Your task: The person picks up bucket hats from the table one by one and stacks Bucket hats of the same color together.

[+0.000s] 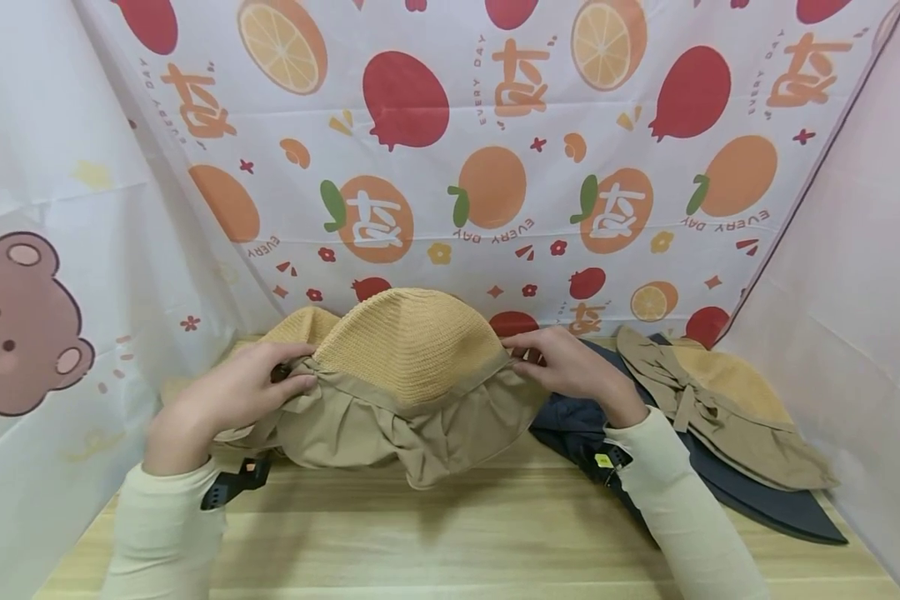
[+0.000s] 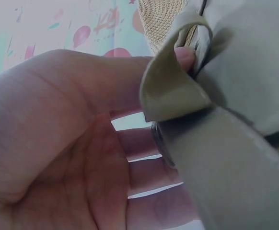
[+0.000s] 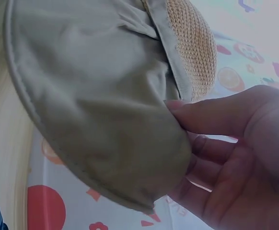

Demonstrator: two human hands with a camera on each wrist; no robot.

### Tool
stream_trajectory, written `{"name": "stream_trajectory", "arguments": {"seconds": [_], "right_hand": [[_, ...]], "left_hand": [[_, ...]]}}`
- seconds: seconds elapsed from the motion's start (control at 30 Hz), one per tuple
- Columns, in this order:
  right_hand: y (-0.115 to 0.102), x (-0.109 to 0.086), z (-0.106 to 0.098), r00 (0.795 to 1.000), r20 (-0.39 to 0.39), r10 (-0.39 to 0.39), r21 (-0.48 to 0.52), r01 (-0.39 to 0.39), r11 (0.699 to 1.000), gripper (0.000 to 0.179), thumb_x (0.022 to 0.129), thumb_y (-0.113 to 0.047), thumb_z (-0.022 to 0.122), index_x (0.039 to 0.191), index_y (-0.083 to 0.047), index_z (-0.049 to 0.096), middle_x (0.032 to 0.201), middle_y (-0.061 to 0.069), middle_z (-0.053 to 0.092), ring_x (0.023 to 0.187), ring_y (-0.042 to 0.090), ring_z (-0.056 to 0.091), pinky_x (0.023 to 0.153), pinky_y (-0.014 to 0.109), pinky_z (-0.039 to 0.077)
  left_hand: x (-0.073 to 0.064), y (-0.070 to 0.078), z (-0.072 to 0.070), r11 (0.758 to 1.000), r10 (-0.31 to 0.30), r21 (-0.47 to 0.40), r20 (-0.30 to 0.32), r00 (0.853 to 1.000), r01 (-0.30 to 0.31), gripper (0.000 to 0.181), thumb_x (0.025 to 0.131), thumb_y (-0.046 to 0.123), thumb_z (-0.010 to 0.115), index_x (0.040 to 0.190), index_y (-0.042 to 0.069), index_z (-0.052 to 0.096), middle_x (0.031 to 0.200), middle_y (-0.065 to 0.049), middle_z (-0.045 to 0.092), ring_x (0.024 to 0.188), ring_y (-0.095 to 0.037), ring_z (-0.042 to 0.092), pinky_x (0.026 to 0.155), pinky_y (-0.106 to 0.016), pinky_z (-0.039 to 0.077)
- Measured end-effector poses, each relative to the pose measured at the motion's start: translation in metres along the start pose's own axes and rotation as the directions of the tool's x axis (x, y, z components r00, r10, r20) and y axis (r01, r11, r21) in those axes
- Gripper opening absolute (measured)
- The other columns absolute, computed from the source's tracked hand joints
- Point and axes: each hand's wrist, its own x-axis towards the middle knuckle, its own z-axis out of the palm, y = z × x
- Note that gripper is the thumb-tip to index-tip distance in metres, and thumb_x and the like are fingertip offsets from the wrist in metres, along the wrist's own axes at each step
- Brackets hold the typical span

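Observation:
A sun hat [image 1: 412, 350] with a yellow woven crown and a khaki cloth brim is held up above the table. My left hand [image 1: 228, 400] grips its left side where crown and brim meet; in the left wrist view a khaki ribbon loop [image 2: 175, 91] hangs over the fingers. On the opposite side my right hand [image 1: 573, 367] pinches the brim [image 3: 110, 110] near the crown seam, thumb on the near face. Behind the held hat, at the left, shows part of another yellow woven hat [image 1: 300, 327].
At the right lies a khaki-brimmed hat [image 1: 735, 396] with a bow, on top of a dark navy hat [image 1: 772, 504]. More dark fabric [image 1: 570, 421] sits under my right forearm. A fruit-print curtain [image 1: 487, 275] backs the wooden table [image 1: 420, 550].

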Motion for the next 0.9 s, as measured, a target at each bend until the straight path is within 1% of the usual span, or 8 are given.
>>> {"name": "stream_trajectory", "arguments": {"seconds": [0.13,0.27,0.37,0.47,0.57,0.63,0.77,0.9], "right_hand": [[-0.003,0.004,0.002,0.999,-0.043,0.011,0.015,-0.01,1.0,0.031,0.097,-0.008,0.07,0.128,-0.002,0.072,0.102,0.008,0.079,0.083,0.012,0.07,0.067,0.022,0.054],[-0.009,0.011,0.005,0.997,-0.08,0.013,0.012,-0.012,1.0,0.027,0.098,-0.011,0.071,0.123,-0.004,0.075,0.1,0.007,0.079,0.066,0.008,0.059,0.059,0.021,0.045],[-0.013,0.018,0.006,0.996,-0.093,0.002,-0.005,-0.002,1.0,0.025,0.098,-0.013,0.07,0.121,-0.005,0.076,0.104,0.008,0.08,0.061,0.008,0.051,0.056,0.022,0.038],[-0.018,0.027,0.007,0.995,-0.096,-0.016,-0.007,0.015,1.0,0.025,0.098,-0.013,0.07,0.121,-0.005,0.077,0.109,0.009,0.08,0.069,0.008,0.062,0.06,0.021,0.044],[-0.023,0.039,0.008,0.994,-0.104,-0.045,-0.007,0.045,0.999,0.024,0.098,-0.011,0.07,0.12,-0.004,0.077,0.109,0.01,0.08,0.084,0.012,0.073,0.069,0.024,0.055],[-0.025,0.048,0.008,0.991,-0.113,-0.065,-0.011,0.064,0.998,0.023,0.097,-0.011,0.071,0.118,-0.004,0.078,0.105,0.01,0.08,0.087,0.015,0.075,0.074,0.026,0.059],[-0.031,0.065,0.01,0.989,-0.122,-0.08,-0.019,0.078,0.997,0.021,0.097,-0.012,0.072,0.115,-0.004,0.079,0.104,0.01,0.081,0.084,0.017,0.075,0.07,0.025,0.057],[-0.038,0.083,0.012,0.99,-0.106,-0.093,-0.012,0.092,0.996,0.021,0.098,-0.013,0.071,0.115,-0.005,0.079,0.108,0.01,0.08,0.083,0.016,0.074,0.067,0.021,0.052]], "left_hand": [[-0.003,-0.004,-0.004,0.999,0.005,0.034,-0.019,1.0,-0.004,0.022,0.094,0.014,0.075,0.115,0.009,0.072,0.098,0.001,0.072,0.085,-0.012,0.06,0.077,-0.037,0.052],[-0.007,-0.009,-0.01,0.998,-0.033,0.046,-0.013,0.999,0.033,0.032,0.096,0.016,0.073,0.125,0.004,0.069,0.104,-0.005,0.074,0.087,-0.017,0.062,0.079,-0.04,0.052],[-0.011,-0.013,-0.016,0.997,-0.069,0.039,0.002,0.998,0.069,0.036,0.097,0.015,0.071,0.129,-0.001,0.065,0.108,-0.012,0.074,0.09,-0.022,0.066,0.08,-0.044,0.053],[-0.016,-0.019,-0.022,0.995,-0.099,0.03,0.007,0.995,0.099,0.034,0.098,0.014,0.069,0.127,-0.001,0.059,0.104,-0.016,0.073,0.085,-0.025,0.066,0.075,-0.046,0.053],[-0.019,-0.025,-0.028,0.994,-0.107,0.036,-0.012,0.994,0.107,0.029,0.099,0.013,0.068,0.122,0.004,0.053,0.091,-0.011,0.068,0.075,-0.02,0.06,0.067,-0.038,0.049],[-0.022,-0.03,-0.032,0.993,-0.1,0.065,-0.037,0.994,0.102,0.028,0.098,0.013,0.069,0.119,0.007,0.051,0.084,-0.004,0.064,0.07,-0.017,0.055,0.064,-0.035,0.044],[-0.025,-0.044,-0.04,0.989,-0.068,0.128,-0.099,0.993,0.08,0.025,0.095,0.01,0.073,0.114,0.01,0.057,0.086,-0.006,0.07,0.075,-0.021,0.062,0.068,-0.042,0.05],[-0.029,-0.059,-0.051,0.985,-0.094,0.135,-0.104,0.99,0.108,0.02,0.094,0.009,0.073,0.112,0.01,0.062,0.097,-0.013,0.074,0.085,-0.03,0.069,0.073,-0.051,0.053]]}}
